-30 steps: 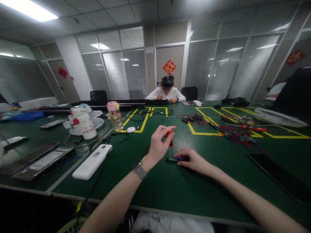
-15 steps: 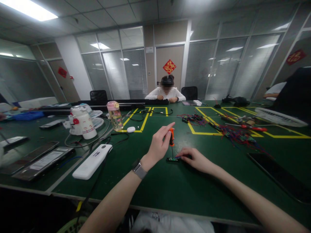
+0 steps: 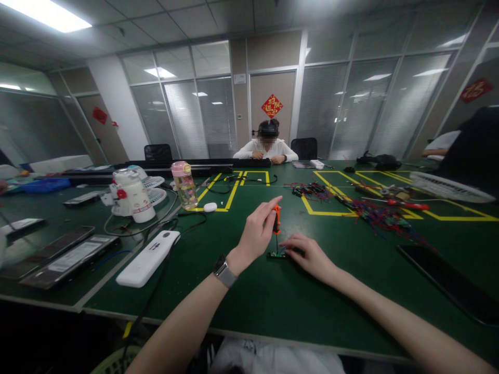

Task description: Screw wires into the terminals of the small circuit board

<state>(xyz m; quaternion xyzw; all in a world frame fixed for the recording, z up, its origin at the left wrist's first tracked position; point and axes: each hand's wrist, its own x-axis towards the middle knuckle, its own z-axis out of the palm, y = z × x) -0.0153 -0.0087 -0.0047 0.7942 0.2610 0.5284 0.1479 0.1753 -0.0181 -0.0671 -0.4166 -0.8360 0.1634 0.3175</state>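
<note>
My left hand is closed around the orange and black handle of a screwdriver. The screwdriver stands upright, its thin shaft reaching down to a small green circuit board in a dark holder on the green table. Over the right end of the board, my right hand has its fingertips pinched together, touching the board or the wires beside it. What lies between those fingertips is too small to make out. A watch with a metal band sits on my left wrist.
Bundles of red and dark wires and a red-handled screwdriver lie to the right, with a black phone nearer. At left are a white power bank, a pink-lidded bottle and a white jug. Opposite sits a person.
My right hand has shifted slightly left and up over the end of the board. My left hand and the screwdriver stay nearly where they were.
</note>
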